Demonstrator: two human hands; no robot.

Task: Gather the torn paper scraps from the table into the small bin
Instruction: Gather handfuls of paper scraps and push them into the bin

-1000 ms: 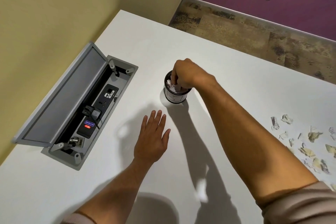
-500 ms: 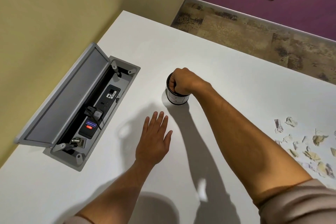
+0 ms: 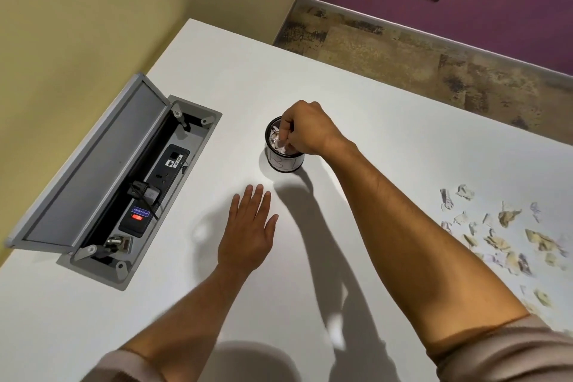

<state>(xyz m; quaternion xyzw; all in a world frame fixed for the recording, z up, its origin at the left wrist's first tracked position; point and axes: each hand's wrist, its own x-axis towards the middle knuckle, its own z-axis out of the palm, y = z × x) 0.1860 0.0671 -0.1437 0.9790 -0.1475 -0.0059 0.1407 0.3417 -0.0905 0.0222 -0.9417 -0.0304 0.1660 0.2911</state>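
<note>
Since half a sec ago your right hand lifted a bit off the small bin, fingers curled into its mouth, pinching a scrap | left hand flat, fingers spread on counter | paper scraps piled far right

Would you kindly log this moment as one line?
right hand: over small bin, fingers on scrap | left hand: flat on table | paper scraps: remain
</note>
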